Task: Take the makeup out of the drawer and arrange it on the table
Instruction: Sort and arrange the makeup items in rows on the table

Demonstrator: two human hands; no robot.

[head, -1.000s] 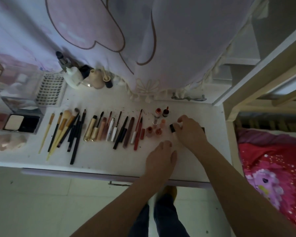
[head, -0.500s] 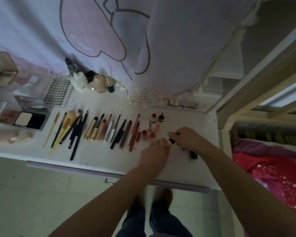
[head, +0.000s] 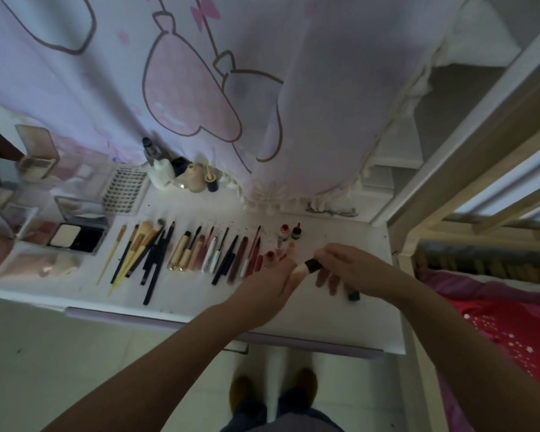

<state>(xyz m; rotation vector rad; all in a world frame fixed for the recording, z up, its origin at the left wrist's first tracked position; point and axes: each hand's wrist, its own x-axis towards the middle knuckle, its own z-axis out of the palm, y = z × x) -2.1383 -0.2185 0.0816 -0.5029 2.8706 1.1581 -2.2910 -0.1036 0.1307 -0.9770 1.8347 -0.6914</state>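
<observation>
Makeup tube (head: 306, 267) pinched by both hands, left hand (head: 270, 283) and right hand (head: 348, 268), over the table (head: 340, 319) at 3 o'clock, near the front edge.

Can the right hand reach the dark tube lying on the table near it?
Probably yes: the dark tube lies just beside the right hand, nothing covering it. But that hand grips the black-capped tube, held together with the left hand.

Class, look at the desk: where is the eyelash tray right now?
In the head view the eyelash tray lies at the back left of the table, just left of the white bottle and behind the brushes.
</observation>
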